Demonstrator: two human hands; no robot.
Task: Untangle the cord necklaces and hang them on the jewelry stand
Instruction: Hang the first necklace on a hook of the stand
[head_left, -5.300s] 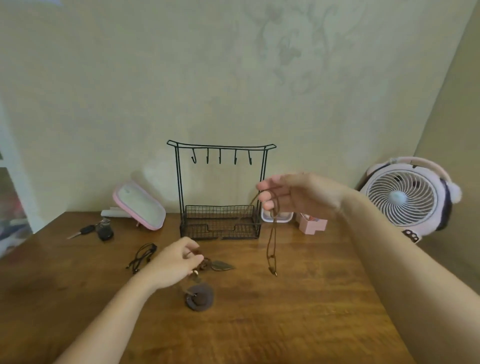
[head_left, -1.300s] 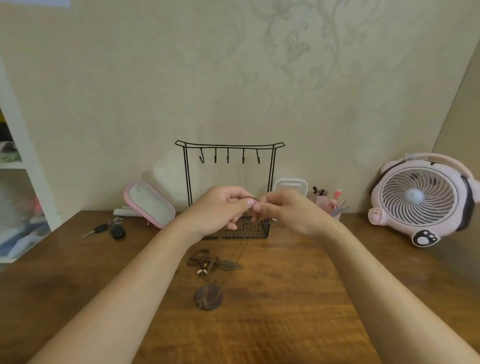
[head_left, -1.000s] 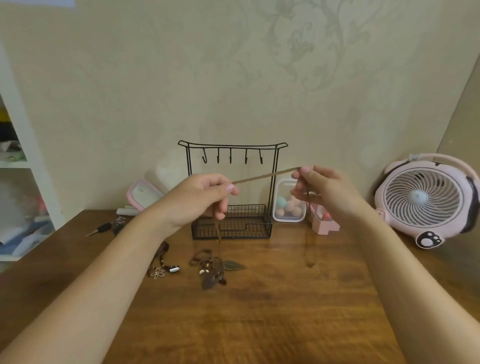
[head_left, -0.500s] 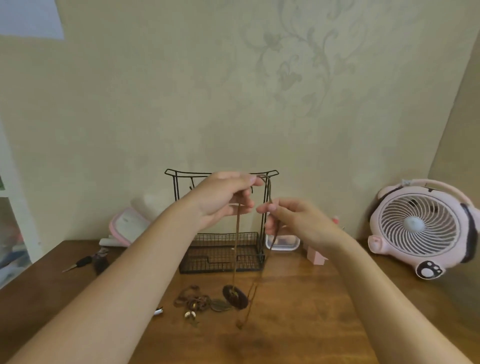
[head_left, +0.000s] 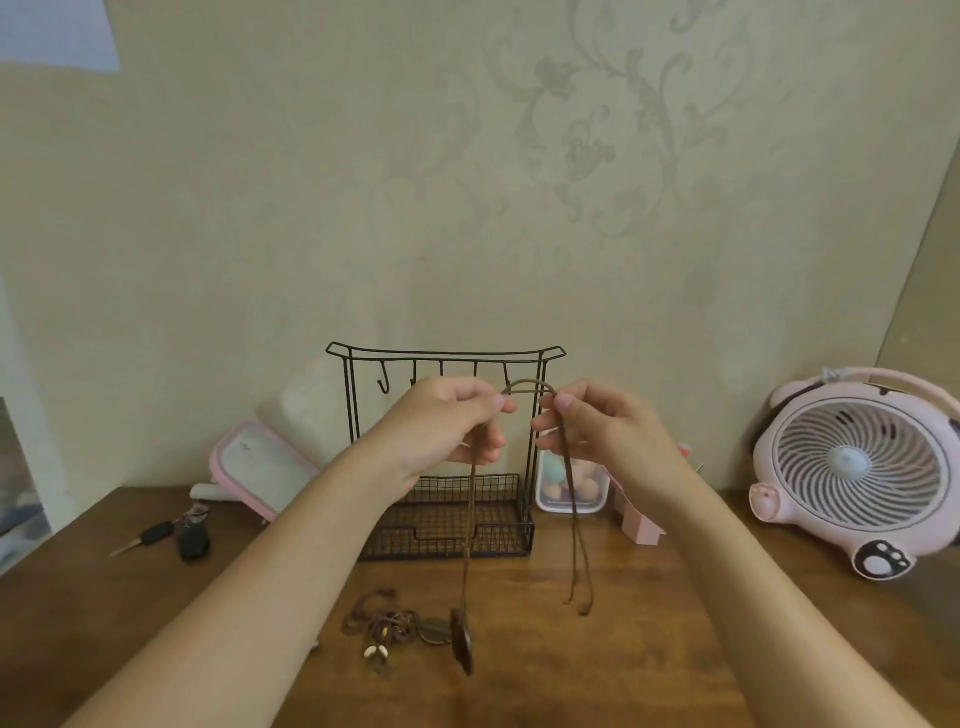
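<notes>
Head cam, both hands up in front of the stand (head_left: 447, 353). My left hand (head_left: 441, 426) pinches the cord (head_left: 527, 384) between thumb and forefinger, with the other fingers curled under. My right hand (head_left: 602, 431) pinches the same cord the same way, just beside it. Between the two pinches the cord makes a little arch near the rightmost hook (head_left: 506, 371), but I honestly can't tell if it touches it.

One strand drops from my left hand to the pendant (head_left: 462, 642), a dark disc hanging edge-on low over the table (head_left: 623, 675). Can't tell if it's touching the wood. Two strands hang from my right hand, and their ends (head_left: 579, 597) dangle loose, apart from the pendant.

The other necklaces sit in a tangled pile (head_left: 387, 621) on the table, in front of the stand and just left of the pendant, with a few pale shell bits showing. The stand is black wire with hooks under the top bar and a mesh basket (head_left: 447, 525) at the bottom, back near the wall.

Further out, there are keys (head_left: 176, 535) on the left and a pink-rimmed mirror (head_left: 260, 467) leaning behind them. A clear box (head_left: 569, 488) of coloured balls sits right of the stand, and a pink fan (head_left: 852, 467) is far right.
</notes>
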